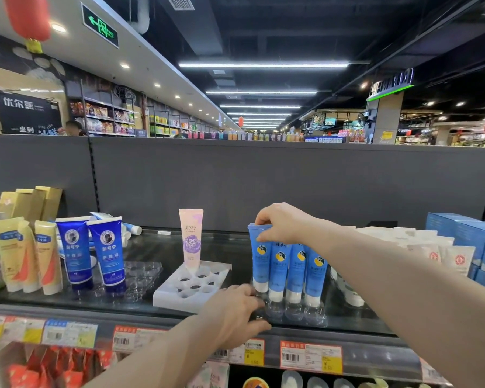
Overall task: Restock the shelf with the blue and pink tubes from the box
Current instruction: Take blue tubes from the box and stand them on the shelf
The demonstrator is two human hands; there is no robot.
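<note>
Several light blue tubes (289, 268) stand cap-down in a clear plastic tray (294, 313) on the black top shelf (163, 249). My right hand (283, 224) pinches the crimped top of the leftmost blue tube (261, 261). My left hand (235, 312) grips the front left edge of that clear tray. One pink tube (191, 240) stands upright in a white holed tray (192, 288) left of the blue ones. No box is in view.
Dark blue tubes (91, 253) and yellow tubes (25, 254) stand at the left, with an empty clear tray (143, 278) between them and the white tray. White tubes (437, 252) and blue cartons (471, 242) fill the right. Price tags (310, 357) line the shelf edge.
</note>
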